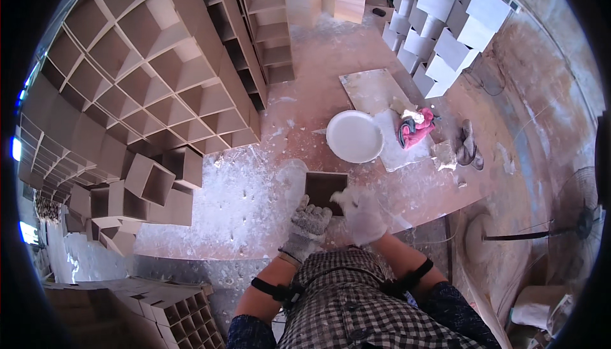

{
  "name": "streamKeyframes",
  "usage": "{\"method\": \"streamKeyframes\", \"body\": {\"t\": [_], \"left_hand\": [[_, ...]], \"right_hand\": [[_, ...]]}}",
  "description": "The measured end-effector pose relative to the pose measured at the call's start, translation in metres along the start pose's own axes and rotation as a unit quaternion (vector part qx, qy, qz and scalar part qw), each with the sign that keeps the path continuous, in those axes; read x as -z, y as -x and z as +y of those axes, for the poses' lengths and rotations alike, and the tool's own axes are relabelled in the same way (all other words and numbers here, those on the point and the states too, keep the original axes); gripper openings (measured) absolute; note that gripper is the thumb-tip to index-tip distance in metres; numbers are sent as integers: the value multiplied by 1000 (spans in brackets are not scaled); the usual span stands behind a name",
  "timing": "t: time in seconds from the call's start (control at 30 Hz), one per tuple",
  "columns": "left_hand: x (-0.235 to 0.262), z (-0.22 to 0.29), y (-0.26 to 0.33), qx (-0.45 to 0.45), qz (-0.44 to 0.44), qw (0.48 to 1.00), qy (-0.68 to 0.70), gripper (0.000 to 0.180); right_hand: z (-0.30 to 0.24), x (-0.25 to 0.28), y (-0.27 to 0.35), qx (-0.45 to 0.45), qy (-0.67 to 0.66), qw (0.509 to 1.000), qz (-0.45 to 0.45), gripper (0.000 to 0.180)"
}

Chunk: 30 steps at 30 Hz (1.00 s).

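A small open brown square box [324,186] stands on the dusty floor just in front of me. My left hand [309,221], in a grey knit glove, rests against the box's near left edge. My right hand [359,212], in a white dust-covered glove, grips the box's near right edge. Motion blur hides how the right fingers sit. A white round lid or plate [354,135] lies on the floor just beyond the box.
Stacks of brown square open boxes [146,75] fill the left side. White-coated boxes [439,24] are piled at the back right. A pink cloth [417,126] lies on a white-stained board [375,91]. A fan [582,218] stands at the right.
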<state>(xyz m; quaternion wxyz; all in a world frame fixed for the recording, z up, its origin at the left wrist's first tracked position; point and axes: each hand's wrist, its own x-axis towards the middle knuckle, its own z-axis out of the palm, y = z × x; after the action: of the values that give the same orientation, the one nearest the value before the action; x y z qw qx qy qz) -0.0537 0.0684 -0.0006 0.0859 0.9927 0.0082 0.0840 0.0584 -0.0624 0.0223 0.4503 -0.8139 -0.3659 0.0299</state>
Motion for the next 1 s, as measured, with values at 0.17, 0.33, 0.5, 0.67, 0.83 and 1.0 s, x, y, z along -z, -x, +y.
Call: {"method": "streamKeyframes", "body": {"t": [0.17, 0.33, 0.5, 0.67, 0.83, 1.0], "left_hand": [[7, 5, -2, -4, 35, 999, 33, 12], [0, 2, -4, 6, 44, 999, 27, 12], [-5, 0, 0, 17, 41, 998, 45, 18], [-2, 2, 4, 27, -38, 999, 1, 21], [-7, 6, 2, 7, 40, 999, 31, 15], [0, -2, 1, 15, 29, 998, 52, 16]], "right_hand": [[37, 6, -72, -81, -47, 993, 71, 14], [50, -3, -82, -210, -378, 898, 85, 10], [15, -9, -52, -39, -134, 985, 104, 10], [-25, 2, 13, 84, -55, 994, 39, 8], [-21, 21, 63, -175, -331, 923, -91, 11], [-15, 53, 40, -326, -502, 799, 57, 22]]}}
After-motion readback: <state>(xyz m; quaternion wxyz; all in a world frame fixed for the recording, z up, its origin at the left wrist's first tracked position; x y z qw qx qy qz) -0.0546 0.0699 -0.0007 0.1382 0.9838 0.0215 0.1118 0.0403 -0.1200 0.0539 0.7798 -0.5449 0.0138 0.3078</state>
